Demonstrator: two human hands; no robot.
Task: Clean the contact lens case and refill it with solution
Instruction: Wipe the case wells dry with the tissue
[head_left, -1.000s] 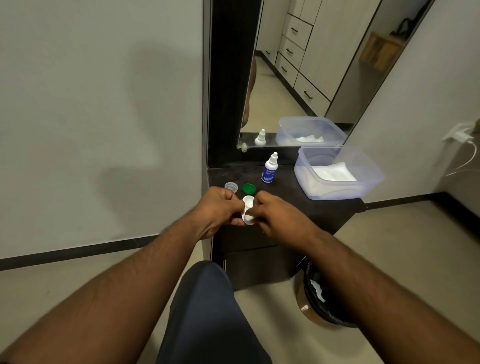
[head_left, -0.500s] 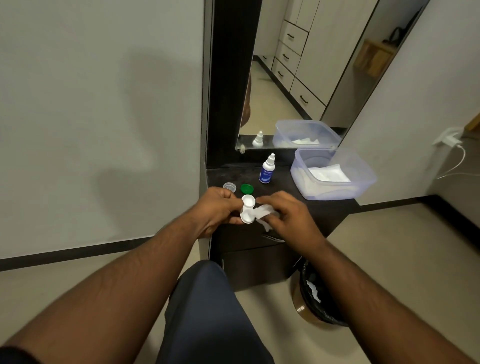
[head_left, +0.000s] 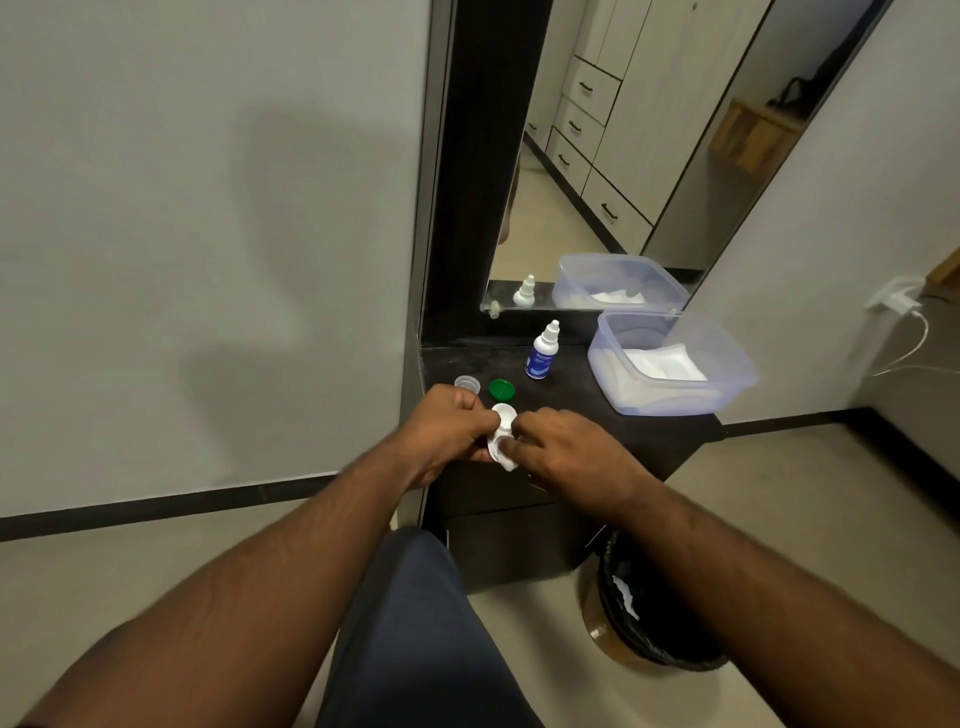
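Dark worktop (head_left: 649, 431) below a mirror carries a solution bottle (head_left: 541, 353) and green cap (head_left: 501, 388) (both standing free), while the left hand (head_left: 447, 426) pinches the white lens case (head_left: 501, 431) and the right hand (head_left: 566, 447) presses tissue (head_left: 508, 462) into it.

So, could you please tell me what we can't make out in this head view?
- Lens case: its nearer well is covered by the right hand and a white tissue, so whether it is clean is unknown.
- Left hand: its grip on the case is hidden behind its own knuckles.
- Solution bottle: label too small to read.
- Bin: contents mostly in shadow.
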